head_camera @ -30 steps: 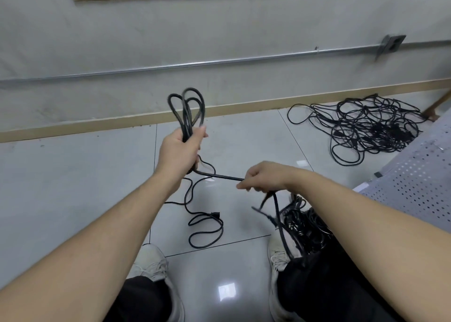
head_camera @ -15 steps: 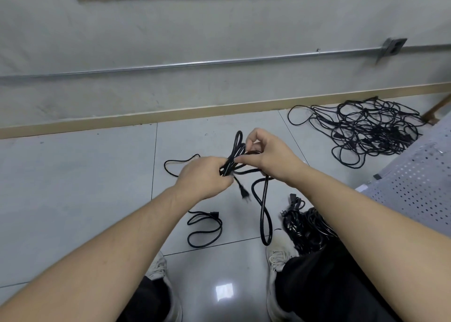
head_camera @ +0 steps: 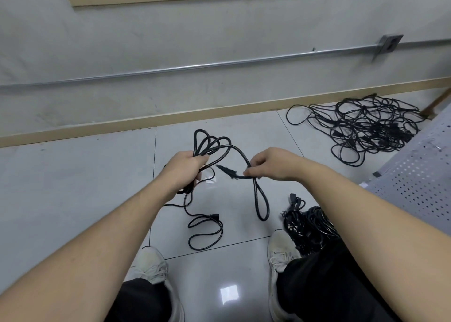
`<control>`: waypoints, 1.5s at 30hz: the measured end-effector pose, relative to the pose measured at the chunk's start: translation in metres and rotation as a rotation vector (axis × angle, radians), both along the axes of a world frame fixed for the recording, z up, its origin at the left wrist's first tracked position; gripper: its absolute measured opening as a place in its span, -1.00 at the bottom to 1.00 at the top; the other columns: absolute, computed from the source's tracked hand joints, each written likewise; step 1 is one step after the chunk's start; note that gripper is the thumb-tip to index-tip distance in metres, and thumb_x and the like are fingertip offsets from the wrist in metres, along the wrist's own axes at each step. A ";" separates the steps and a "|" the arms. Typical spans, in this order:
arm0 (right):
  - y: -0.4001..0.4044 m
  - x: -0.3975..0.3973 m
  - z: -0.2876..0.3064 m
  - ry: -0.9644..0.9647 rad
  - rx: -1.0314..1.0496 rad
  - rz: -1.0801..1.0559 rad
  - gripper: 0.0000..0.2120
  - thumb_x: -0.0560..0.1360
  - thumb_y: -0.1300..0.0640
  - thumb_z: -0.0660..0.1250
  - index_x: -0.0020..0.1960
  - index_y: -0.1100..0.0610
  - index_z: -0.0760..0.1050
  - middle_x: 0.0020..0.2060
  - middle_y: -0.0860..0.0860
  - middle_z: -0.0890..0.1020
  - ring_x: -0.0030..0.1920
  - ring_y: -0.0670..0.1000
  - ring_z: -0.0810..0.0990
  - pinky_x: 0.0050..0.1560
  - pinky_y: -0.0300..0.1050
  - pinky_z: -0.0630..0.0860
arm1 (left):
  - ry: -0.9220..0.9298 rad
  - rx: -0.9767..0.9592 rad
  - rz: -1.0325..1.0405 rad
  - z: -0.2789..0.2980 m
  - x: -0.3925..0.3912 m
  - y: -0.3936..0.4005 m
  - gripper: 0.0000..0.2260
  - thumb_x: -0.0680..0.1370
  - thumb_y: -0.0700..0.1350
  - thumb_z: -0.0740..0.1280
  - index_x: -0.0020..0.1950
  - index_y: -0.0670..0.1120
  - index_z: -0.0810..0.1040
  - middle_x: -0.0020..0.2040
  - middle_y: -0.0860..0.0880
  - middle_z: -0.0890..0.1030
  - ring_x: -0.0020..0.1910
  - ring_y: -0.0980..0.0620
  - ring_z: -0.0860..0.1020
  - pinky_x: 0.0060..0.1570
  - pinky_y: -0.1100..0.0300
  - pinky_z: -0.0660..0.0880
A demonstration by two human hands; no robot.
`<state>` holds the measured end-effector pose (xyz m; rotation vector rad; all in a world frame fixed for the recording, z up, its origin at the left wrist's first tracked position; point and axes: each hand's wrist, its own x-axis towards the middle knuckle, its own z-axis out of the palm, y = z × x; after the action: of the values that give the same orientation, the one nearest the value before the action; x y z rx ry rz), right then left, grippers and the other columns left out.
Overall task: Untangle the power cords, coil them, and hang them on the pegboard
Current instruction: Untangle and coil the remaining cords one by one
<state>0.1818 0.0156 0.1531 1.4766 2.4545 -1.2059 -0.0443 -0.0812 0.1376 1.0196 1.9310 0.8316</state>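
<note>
The left hand (head_camera: pixel 185 166) is gripping a bunch of black power cord loops (head_camera: pixel 210 143) while the right hand (head_camera: pixel 271 163) is pinching the same cord near its plug (head_camera: pixel 228 171).

I can make out no readable text, label, brand, number or sign anywhere in my head-camera view of this scene.

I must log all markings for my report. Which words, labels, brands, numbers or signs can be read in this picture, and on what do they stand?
None can be read.
Coiled cord, gripped by the left hand: no print shows.
Plug end by the right hand: blurred, nothing legible.
Metal wall box: no readable marking.
Perforated panel: only holes.
</note>
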 end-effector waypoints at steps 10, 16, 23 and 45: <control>-0.018 -0.016 -0.002 0.467 -0.129 -0.278 -0.69 0.68 -0.13 0.18 0.01 0.09 0.52 -0.16 0.02 0.64 -0.44 -0.06 0.40 -0.48 -0.24 0.29 | -0.117 0.167 -0.036 0.001 0.036 -0.009 -0.64 0.65 0.13 0.31 -0.19 -0.10 0.59 -0.36 0.03 0.59 -0.35 0.01 0.47 -0.24 0.15 0.38; -0.024 -0.030 -0.002 0.444 0.167 -0.137 -0.59 0.71 -0.08 -0.01 0.28 -0.01 0.57 0.22 0.01 0.63 0.29 -0.01 0.50 0.21 -0.31 0.36 | -0.382 0.268 0.048 0.008 0.058 -0.010 -0.72 0.56 0.05 0.46 -0.04 -0.18 0.63 -0.20 0.05 0.65 -0.33 0.10 0.48 -0.25 0.20 0.39; -0.034 -0.039 0.013 0.601 0.060 0.030 -0.56 0.61 0.28 0.05 0.36 0.02 0.52 0.12 -0.23 0.53 0.17 -0.45 0.39 0.27 -0.49 0.23 | -0.557 0.365 0.198 0.011 0.056 -0.008 -0.62 0.37 0.09 0.58 -0.14 -0.02 0.42 -0.27 0.04 0.54 -0.25 0.02 0.48 -0.16 0.04 0.40; -0.045 -0.036 0.009 0.748 0.054 -0.157 -0.84 0.59 0.04 0.40 -0.13 0.07 0.65 -0.17 0.00 0.72 -0.07 -0.17 0.63 0.00 -0.36 0.44 | -0.489 0.367 0.520 0.013 0.036 -0.005 -0.85 0.51 -0.06 0.44 -0.12 -0.07 0.50 -0.27 -0.06 0.51 -0.39 -0.05 0.42 -0.35 0.06 0.41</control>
<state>0.1461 -0.0293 0.1619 1.4340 2.8379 -2.0467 -0.0083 -0.0858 0.1502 0.4304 1.6540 1.6088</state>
